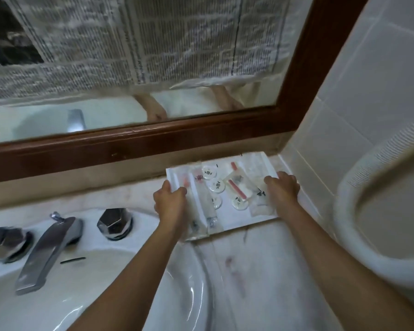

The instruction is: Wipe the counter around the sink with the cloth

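Cloth: not in frame, so no read on its feel or where to take it. Expect soft and limp; bunch it under a flat palm.

Left grip (170,199) is closed on the left edge of a white tray (237,219), thumb on top. Right grip (282,187) is closed over the tray's right edge. Can't tell if the tray is lifted or only being slid; edges are blurred.

Tray reads as light, stiff and shallow. Loose load: round white discs (216,185) and clear sachets (236,187), nothing restraining them. Keep it level or they slide off. The two-edge hold is the right one.

Tray sits at the back right of the counter (261,271), near the wall corner; its near-left corner overhangs the sink (194,278) rim.

Counter is pale marble: hard, smooth, likely slick when wet. A reddish smear (232,266) shows just in front of the tray. Judgement: clearing step, wiping not yet begun.
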{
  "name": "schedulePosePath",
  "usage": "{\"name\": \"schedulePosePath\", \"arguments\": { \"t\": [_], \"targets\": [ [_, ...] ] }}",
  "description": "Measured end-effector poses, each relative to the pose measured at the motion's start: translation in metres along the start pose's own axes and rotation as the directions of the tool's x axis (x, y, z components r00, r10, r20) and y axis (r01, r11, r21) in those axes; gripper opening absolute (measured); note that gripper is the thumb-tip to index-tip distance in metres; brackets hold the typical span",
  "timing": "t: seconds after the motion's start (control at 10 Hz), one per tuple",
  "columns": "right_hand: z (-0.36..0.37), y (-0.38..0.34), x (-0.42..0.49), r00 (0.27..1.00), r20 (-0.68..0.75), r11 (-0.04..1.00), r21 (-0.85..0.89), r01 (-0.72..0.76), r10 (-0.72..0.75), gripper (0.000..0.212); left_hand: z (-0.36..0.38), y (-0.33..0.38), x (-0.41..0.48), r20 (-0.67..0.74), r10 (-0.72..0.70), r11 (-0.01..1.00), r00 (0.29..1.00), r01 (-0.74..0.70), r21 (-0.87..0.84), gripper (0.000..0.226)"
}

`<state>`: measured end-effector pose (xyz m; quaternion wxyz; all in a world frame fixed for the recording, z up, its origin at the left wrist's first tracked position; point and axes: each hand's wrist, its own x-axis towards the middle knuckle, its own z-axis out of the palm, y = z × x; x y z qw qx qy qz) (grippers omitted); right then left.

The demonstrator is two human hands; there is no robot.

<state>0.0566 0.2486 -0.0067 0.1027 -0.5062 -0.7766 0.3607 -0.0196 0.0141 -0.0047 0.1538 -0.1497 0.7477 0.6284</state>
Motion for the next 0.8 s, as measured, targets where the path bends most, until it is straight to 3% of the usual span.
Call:
{"name": "schedulePosePath", "arguments": {
  "t": [0.1,0.3,0.5,0.6,0.8],
  "targets": [
    [0.008,0.005,0.009,1.000,0.009,1.000,0.014,-0.009,0.009,0.051,0.006,-0.006,0.008,0.017,0.015,1.000,1.000,-0.015,-0.008,0.035],
    [0.013,0.004,0.015,0.999,0.049,1.000,0.008,-0.002,0.002,0.049,0.011,-0.009,0.013,0.051,0.077,0.997,0.996,-0.078,0.028,0.064],
    [0.010,0.002,0.004,0.998,0.035,0.981,-0.185,0.053,-0.047,0.059,0.003,-0.014,0.005,0.205,0.093,0.979,0.974,-0.126,0.158,0.078],
    [0.011,0.008,-0.014,0.985,-0.014,0.944,-0.290,0.158,-0.169,0.061,-0.005,-0.012,-0.013,0.224,0.141,0.952,0.964,-0.194,0.237,0.073],
    [0.022,0.005,-0.106,0.918,-0.044,0.917,-0.087,0.389,-0.393,0.043,-0.061,-0.028,-0.070,0.128,0.358,0.919,0.925,-0.374,0.127,0.046]
  ]
}}
